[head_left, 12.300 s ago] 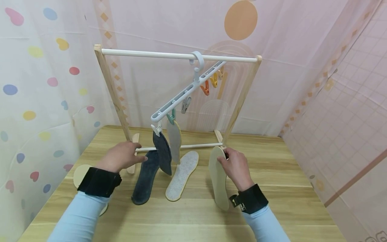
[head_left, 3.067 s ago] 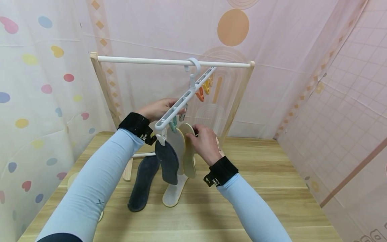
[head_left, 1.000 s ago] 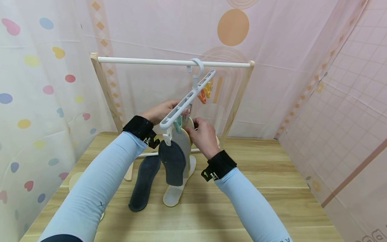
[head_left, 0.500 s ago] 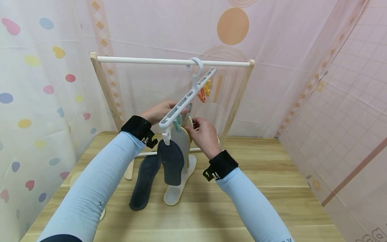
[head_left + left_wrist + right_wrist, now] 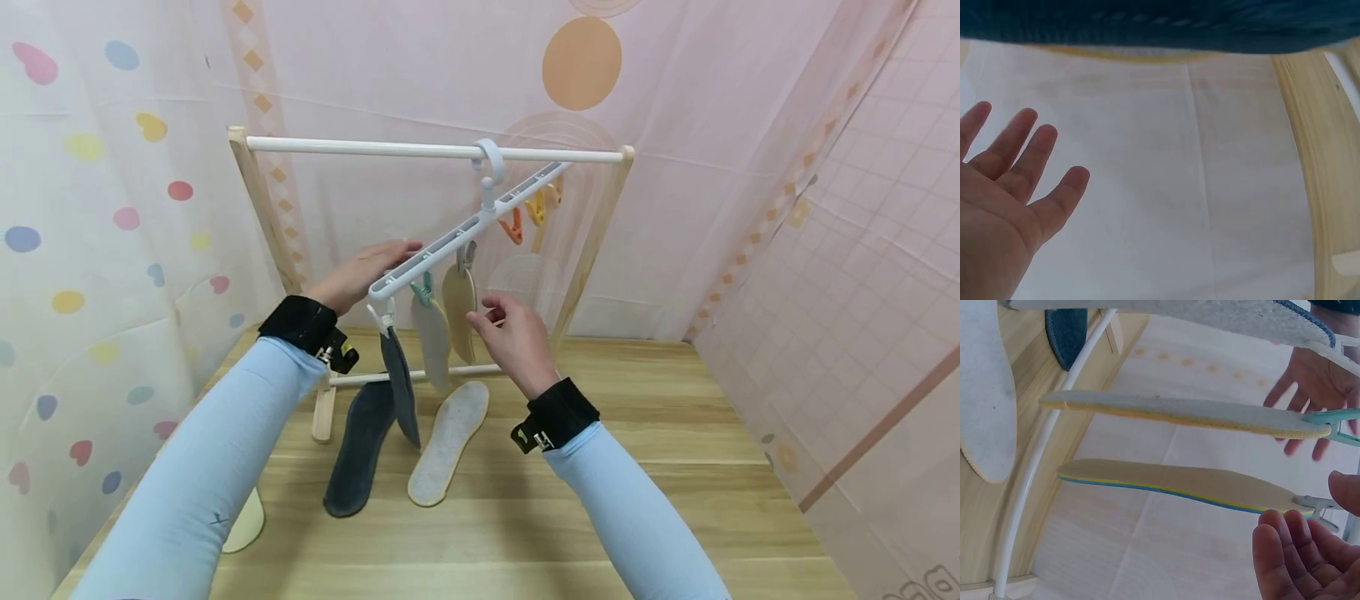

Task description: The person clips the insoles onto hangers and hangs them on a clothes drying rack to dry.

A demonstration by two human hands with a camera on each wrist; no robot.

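A beige insole [image 5: 459, 310] hangs from the third clip of the clip hanger [image 5: 465, 231], seemingly just pegged. The right hand [image 5: 510, 337] hovers beside it, fingers loosely curled and empty; the left hand [image 5: 360, 271], open, steadies the hanger's near end. Next likely needs the pale insole [image 5: 448, 442] lying below it.

Left hand [image 5: 358, 273] and right hand [image 5: 512, 340] open

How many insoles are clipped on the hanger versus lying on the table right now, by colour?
Hanging dark grey insole: 1
Hanging light grey insole: 1
Hanging beige insole: 1
Dark grey insole on table: 1
Light grey insole on table: 1
Beige insole on table, partly hidden by the left sleeve: 1
Total: 6 insoles, 3 hanging and 3 on the table.
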